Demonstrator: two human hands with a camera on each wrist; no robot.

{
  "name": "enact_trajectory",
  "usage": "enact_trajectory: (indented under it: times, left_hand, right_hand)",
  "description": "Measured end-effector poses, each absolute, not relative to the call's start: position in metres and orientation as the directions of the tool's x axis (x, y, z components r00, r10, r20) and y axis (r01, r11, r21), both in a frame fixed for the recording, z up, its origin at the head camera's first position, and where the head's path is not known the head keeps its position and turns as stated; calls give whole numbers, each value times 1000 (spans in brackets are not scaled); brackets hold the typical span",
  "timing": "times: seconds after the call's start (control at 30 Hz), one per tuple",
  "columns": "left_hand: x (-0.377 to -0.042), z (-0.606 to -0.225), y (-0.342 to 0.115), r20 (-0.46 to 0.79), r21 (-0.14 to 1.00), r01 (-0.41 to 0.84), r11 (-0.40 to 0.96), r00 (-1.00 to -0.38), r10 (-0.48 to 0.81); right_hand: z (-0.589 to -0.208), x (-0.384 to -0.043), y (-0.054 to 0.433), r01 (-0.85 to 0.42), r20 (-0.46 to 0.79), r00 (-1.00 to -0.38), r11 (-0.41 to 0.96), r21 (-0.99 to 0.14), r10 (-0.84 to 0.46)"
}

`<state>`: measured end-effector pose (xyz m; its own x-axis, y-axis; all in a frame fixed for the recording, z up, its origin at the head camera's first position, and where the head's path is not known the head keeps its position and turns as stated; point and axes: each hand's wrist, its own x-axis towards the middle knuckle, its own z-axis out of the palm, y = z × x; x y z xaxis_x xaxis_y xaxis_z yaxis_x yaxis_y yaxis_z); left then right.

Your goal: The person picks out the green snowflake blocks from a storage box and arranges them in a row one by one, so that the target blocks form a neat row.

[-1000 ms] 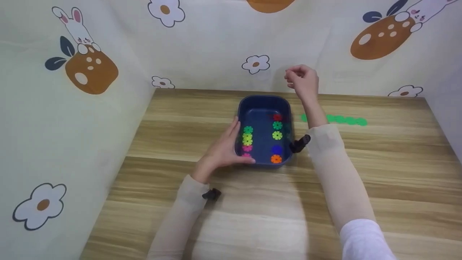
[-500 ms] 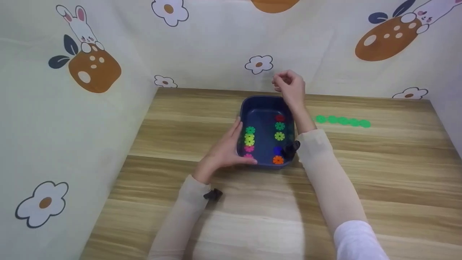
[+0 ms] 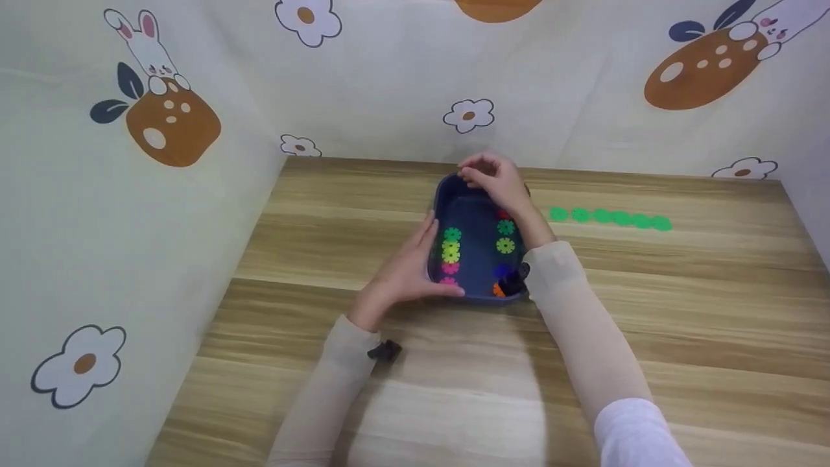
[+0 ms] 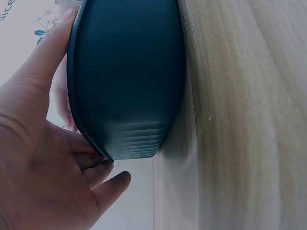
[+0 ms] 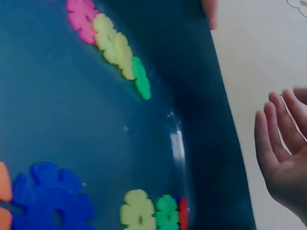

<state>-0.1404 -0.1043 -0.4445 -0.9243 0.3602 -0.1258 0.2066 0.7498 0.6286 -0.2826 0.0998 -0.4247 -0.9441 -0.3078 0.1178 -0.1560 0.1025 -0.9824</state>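
Note:
In the head view, a dark blue plastic box (image 3: 478,250) sits on the wooden table. My left hand (image 3: 403,271) grips its near left corner, thumb over the near rim and fingers along the left side. The left wrist view shows the fingertips against the outside of the box (image 4: 127,81). My right hand (image 3: 504,186) is above the far end of the box, fingers loosely bent, with nothing visible in it. Inside lie flower-shaped plastic discs: pink, yellow and green ones (image 3: 451,251) at the left, a yellow-green disc (image 3: 505,246) and others at the right.
Right of the box, several green flower discs (image 3: 613,217) lie in a row on the wooden table (image 3: 681,305). A patterned cloth backdrop (image 3: 389,84) stands behind the table and along its sides. A black wrist camera (image 3: 515,280) on the right sleeve covers part of the box.
My right hand has moved left and down, from beyond the box's right side to over its far end. The left hand keeps its hold on the box.

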Motion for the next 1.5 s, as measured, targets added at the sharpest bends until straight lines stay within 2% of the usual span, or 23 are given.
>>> enact_trajectory:
  times: [0.27,0.5,0.7,0.9,1.1,1.3,1.5]
  left_hand:
    - [-141,-444,-104,-114,641,217,736,-921,371]
    - [-141,-444,-104,-120,649,208,732,-922,368]
    - [-141,-445,-104,-124,629,212,748,-922,366]
    - [-142,-446,-105,-121,634,207,745,-925,360]
    - [-141,-448,-104,-118,643,211,736,-923,367]
    - [-140,-448,-105,-121,645,210,734,-921,370]
    - [-142,-447,-104,-118,647,213,732,-921,372]
  right_hand:
    - [-438,-282,102,-98,0,-879,181,-979,-477]
    - [-447,-283,106,-155,-65,-802,313,-937,-593]
    - [-452,-283,107,-174,-191,-736,453,-875,-650]
    - [-450,-282,104,-158,-293,-683,526,-835,-669]
    - [-450,-278,99,-198,-327,-673,587,-785,-664]
    - [-451,-276,92,-268,-337,-693,661,-701,-637]
    - [-448,-276,88,-280,-357,-708,706,-650,-610]
